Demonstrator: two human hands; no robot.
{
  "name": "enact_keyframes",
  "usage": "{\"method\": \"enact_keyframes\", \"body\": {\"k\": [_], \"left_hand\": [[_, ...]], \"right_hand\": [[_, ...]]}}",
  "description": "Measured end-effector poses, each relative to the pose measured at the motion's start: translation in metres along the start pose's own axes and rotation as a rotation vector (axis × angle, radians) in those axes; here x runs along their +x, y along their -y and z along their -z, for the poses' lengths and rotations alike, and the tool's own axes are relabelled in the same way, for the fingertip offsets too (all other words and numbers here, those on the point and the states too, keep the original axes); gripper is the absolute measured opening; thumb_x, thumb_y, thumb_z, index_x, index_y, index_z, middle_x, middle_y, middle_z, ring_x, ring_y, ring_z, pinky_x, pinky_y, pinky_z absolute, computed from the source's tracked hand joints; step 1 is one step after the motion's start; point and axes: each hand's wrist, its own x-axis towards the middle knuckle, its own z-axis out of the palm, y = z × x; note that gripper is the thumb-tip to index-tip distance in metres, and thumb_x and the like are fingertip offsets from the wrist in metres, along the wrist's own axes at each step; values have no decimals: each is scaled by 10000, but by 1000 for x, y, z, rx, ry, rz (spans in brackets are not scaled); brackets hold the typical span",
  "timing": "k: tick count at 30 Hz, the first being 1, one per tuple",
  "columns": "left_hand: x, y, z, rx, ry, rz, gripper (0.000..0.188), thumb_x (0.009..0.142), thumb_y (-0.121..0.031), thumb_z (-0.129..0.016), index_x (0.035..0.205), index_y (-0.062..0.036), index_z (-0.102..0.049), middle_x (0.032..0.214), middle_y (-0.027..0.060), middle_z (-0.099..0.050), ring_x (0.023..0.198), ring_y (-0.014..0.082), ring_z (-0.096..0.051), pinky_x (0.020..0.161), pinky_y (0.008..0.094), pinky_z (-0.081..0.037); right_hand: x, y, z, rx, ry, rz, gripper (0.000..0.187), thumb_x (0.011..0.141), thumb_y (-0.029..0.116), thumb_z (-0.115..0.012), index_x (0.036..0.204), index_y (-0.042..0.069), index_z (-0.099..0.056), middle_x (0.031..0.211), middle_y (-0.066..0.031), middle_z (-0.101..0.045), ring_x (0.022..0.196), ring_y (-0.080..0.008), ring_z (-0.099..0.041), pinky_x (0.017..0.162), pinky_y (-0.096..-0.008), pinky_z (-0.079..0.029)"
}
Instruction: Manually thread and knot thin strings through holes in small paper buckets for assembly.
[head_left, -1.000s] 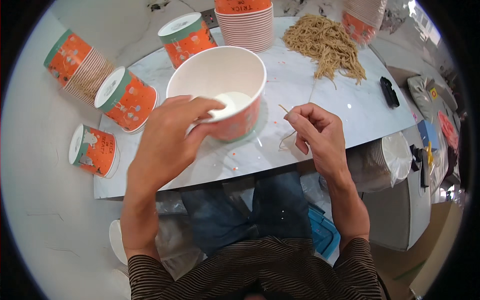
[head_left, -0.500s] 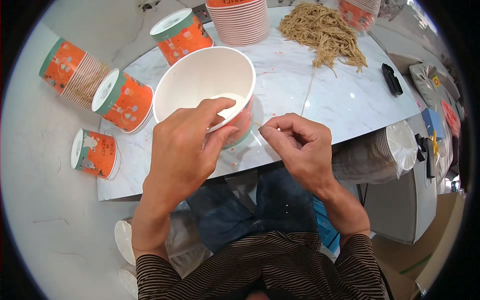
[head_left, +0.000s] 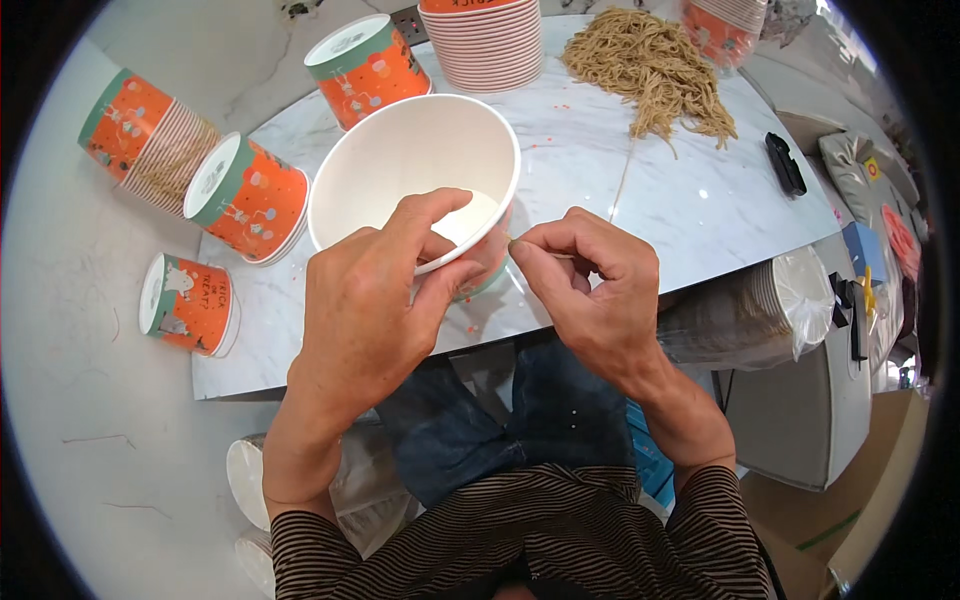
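Observation:
My left hand (head_left: 365,290) grips the rim of a large white-lined paper bucket (head_left: 375,160), fingers inside and thumb outside. The bucket leans with its mouth toward me, and its orange and green outside shows at the right. Just beside that wall, my right hand (head_left: 595,295) is closed in a pinch. A tiny tan tip, seemingly the end of a thin cord (head_left: 511,242), shows at its fingertips; the rest is hidden. A tangled heap of tan cords (head_left: 650,75) lies at the far right of the table.
More orange buckets surround the left side: one upside down (head_left: 365,75), others lying tipped (head_left: 250,200), and a small one (head_left: 190,305). A tall nested stack (head_left: 485,50) stands behind. A black object (head_left: 785,165) lies near the marble table's (head_left: 580,170) right edge. Bagged cups (head_left: 750,310) sit below.
My right hand has shifted slightly left, closer to the bucket wall. The bucket has moved or turned a little to the right under my left hand, which keeps its grip on the rim.

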Motion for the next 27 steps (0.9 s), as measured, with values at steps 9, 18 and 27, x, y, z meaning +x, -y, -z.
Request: {"method": "enact_keyframes", "body": {"k": [9, 18, 27], "left_hand": [[-1, 3, -1, -13, -5, -32, 471, 834, -11, -815, 1272, -55, -646, 876, 128, -776, 821, 213, -779, 730, 307, -585], [-2, 2, 0, 4, 1, -25, 497, 821, -18, -828, 1279, -59, -640, 880, 130, -774, 826, 233, -778, 732, 318, -582], [10, 3, 14, -27, 76, -111, 339, 942, -49, -659, 1276, -74, -609, 837, 140, -747, 780, 366, -720, 645, 431, -540]], "right_hand": [[3, 2, -3, -22, 6, 1, 50, 858, 18, -753, 881, -21, -731, 690, -52, -628, 548, -74, -503, 494, -260, -385], [6, 2, -7, -43, 9, 23, 34, 845, 13, -743, 852, -16, -725, 682, -63, -638, 539, -98, -521, 494, -270, -404], [8, 6, -4, -71, 62, 24, 29, 853, 14, -747, 856, -10, -730, 697, -35, -643, 561, -71, -517, 500, -249, -384]]}}
